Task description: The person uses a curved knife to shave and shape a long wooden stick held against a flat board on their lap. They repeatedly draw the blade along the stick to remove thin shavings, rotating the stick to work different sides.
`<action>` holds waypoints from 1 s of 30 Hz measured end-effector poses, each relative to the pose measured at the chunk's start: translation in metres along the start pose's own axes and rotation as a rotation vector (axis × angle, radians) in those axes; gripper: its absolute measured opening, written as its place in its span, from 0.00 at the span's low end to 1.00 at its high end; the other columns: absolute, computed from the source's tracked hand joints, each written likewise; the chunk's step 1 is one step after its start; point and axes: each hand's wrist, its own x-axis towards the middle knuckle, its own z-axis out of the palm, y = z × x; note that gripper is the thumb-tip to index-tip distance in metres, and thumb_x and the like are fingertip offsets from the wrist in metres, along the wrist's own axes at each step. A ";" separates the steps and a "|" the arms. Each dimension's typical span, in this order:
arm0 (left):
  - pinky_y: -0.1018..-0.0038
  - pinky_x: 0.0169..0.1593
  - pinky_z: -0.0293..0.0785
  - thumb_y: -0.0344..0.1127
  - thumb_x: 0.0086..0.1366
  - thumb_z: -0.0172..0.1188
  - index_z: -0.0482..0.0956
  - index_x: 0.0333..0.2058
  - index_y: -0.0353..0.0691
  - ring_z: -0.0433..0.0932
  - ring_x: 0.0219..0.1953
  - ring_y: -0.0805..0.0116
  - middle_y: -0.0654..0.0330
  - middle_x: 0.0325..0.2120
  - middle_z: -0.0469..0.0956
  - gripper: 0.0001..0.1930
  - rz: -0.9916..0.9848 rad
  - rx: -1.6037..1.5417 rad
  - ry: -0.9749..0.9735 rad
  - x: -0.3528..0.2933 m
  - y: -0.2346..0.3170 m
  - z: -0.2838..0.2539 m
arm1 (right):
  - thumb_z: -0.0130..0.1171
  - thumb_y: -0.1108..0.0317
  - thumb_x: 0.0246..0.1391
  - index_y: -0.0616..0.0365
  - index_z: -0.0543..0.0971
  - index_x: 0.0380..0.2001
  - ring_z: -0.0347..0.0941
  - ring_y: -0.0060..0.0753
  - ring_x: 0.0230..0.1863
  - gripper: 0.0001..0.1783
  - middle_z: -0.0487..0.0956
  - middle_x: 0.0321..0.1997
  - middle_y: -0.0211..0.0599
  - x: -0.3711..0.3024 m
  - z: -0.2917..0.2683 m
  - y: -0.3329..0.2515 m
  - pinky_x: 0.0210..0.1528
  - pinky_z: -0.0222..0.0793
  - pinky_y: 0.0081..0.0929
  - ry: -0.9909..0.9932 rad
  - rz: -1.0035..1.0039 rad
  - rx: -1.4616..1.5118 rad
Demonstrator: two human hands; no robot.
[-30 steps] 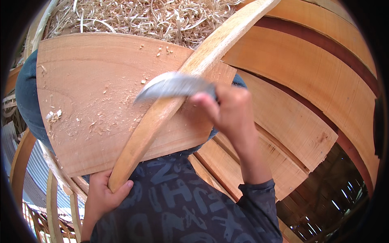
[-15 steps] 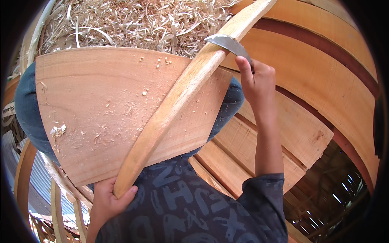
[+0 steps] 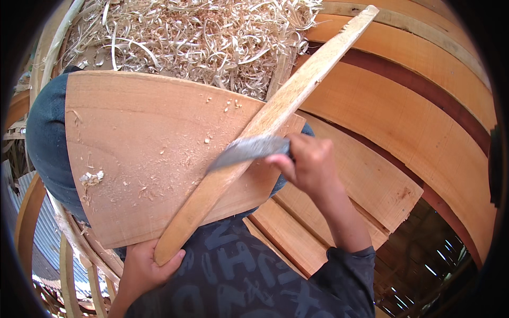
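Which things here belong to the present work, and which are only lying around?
In use:
Curved blade, in the right hand
Long wooden strip, in the left hand
Wide board under the strip

Apparently just lying about:
Curled shavings beyond the board
Planks at the right

The head camera, left unit of a side-by-side fisheye pair, looked steeply downward from the wearer's head at close range. The shirt [image 3: 233,281] occupied six o'clock, the shavings [image 3: 196,42] eleven o'clock; left hand [image 3: 148,267] and right hand [image 3: 313,161] fell within its field.
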 end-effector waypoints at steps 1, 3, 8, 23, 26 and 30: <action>0.68 0.40 0.73 0.37 0.52 0.66 0.81 0.34 0.32 0.80 0.30 0.54 0.50 0.26 0.80 0.14 -0.032 0.001 -0.018 0.003 0.002 0.000 | 0.60 0.43 0.52 0.60 0.70 0.14 0.71 0.45 0.14 0.30 0.71 0.13 0.43 0.000 0.001 0.001 0.17 0.64 0.34 -0.020 -0.103 0.016; 0.67 0.41 0.73 0.37 0.52 0.67 0.81 0.34 0.32 0.80 0.32 0.52 0.50 0.27 0.81 0.15 -0.105 -0.019 -0.079 -0.002 0.001 -0.006 | 0.59 0.43 0.52 0.60 0.69 0.13 0.69 0.44 0.13 0.31 0.70 0.12 0.42 0.003 0.010 0.028 0.17 0.63 0.34 0.088 0.122 0.081; 0.67 0.39 0.72 0.36 0.52 0.67 0.81 0.33 0.31 0.79 0.30 0.54 0.50 0.24 0.80 0.14 -0.030 -0.037 -0.007 0.001 0.002 -0.004 | 0.61 0.45 0.52 0.59 0.68 0.13 0.68 0.44 0.12 0.30 0.67 0.10 0.43 0.004 -0.003 0.002 0.17 0.62 0.36 0.005 0.135 0.075; 0.65 0.41 0.74 0.39 0.51 0.68 0.82 0.34 0.33 0.80 0.31 0.52 0.51 0.26 0.81 0.16 0.048 0.028 0.009 -0.003 -0.009 0.000 | 0.41 0.48 0.67 0.59 0.65 0.12 0.54 0.15 0.14 0.32 0.58 0.10 0.23 0.006 0.011 0.047 0.15 0.49 0.22 0.079 0.426 0.534; 0.65 0.40 0.74 0.38 0.50 0.68 0.82 0.33 0.33 0.80 0.31 0.52 0.51 0.26 0.81 0.15 0.031 0.030 0.023 -0.004 -0.008 0.000 | 0.49 0.48 0.63 0.60 0.68 0.14 0.61 0.23 0.13 0.30 0.60 0.09 0.30 0.007 0.014 0.016 0.16 0.55 0.27 0.079 0.541 0.666; 0.67 0.38 0.72 0.34 0.50 0.67 0.80 0.32 0.31 0.80 0.29 0.51 0.49 0.23 0.79 0.14 0.082 0.058 0.095 -0.008 -0.004 0.005 | 0.56 0.50 0.57 0.59 0.71 0.16 0.68 0.39 0.14 0.25 0.66 0.11 0.41 0.002 0.018 0.024 0.18 0.62 0.33 0.149 0.232 0.283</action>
